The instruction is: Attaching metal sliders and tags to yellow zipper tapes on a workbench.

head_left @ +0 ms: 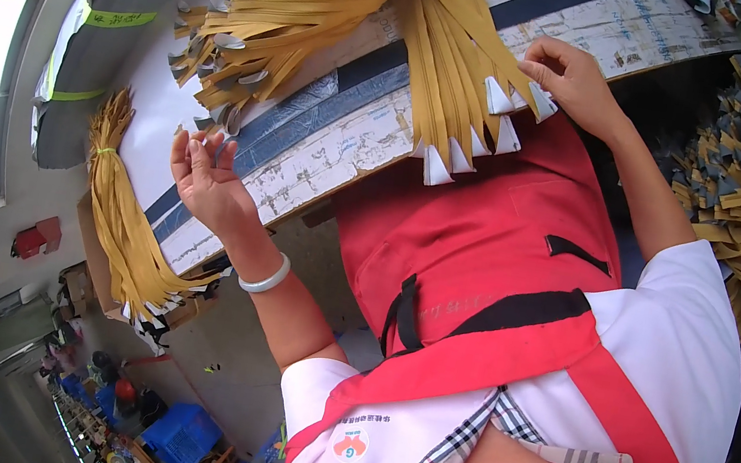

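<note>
A large bunch of yellow zipper strips (305, 3) lies folded over the worktable. Some ends carry grey tabs (229, 41) at the left; others carry white tabs (435, 166) and hang past the near edge. With its fingers closed at a white-tabbed strip end (543, 102), my right hand (575, 88) is at the right side of the bunch. My left hand (211, 185), a pale bangle on its wrist, is raised by the grey-tabbed ends. Its fingers are curled together near a small grey piece; what they grip is too small to make out.
A tied bundle of yellow strips (112, 181) drapes over the table's left end. More grey-tabbed strips (737, 183) hang at the right. The white worktable (345, 150) has worn edges and dark blue bands. Blue crates (181, 437) stand on the floor, lower left.
</note>
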`<state>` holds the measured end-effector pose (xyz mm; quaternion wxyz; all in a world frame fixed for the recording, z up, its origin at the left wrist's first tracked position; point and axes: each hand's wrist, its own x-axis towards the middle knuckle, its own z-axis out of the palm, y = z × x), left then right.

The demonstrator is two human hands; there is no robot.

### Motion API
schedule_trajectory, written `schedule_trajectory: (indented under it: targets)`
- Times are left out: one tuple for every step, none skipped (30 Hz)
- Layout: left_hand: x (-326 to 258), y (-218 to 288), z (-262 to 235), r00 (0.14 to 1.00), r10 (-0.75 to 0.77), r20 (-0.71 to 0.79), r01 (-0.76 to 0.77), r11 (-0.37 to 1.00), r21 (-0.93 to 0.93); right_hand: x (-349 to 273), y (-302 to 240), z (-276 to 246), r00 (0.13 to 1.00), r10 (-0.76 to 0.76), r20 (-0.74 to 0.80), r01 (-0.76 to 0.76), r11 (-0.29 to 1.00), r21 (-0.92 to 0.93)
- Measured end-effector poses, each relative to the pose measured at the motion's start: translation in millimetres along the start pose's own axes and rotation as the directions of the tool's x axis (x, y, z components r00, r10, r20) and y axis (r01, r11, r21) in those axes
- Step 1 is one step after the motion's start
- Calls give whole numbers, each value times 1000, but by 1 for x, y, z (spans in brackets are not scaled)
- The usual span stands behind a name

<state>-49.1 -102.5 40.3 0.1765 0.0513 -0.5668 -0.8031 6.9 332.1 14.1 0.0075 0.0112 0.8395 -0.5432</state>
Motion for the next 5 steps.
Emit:
schedule_trajectory:
  targets:
    - [-2, -11, -7, 996, -56, 64, 55, 998, 28, -5, 6, -3, 997, -77, 17, 78, 980, -185]
    - [-10, -21, -5, 985, -99, 143, 97, 995, 23, -10, 9, -6, 988, -146, 52, 155, 920, -360]
    - [-23, -34, -1, 965, -140, 220, 139, 990, 19, -14, 11, -9, 989, -143, 47, 150, 919, -365]
    - [-32, -48, 1, 947, -175, 268, 172, 985, 32, -17, 13, -12, 990, -125, 62, 139, 886, -442]
    - [-37, -59, 5, 931, -190, 313, 169, 981, 95, -21, 14, -14, 992, -103, 75, 127, 847, -515]
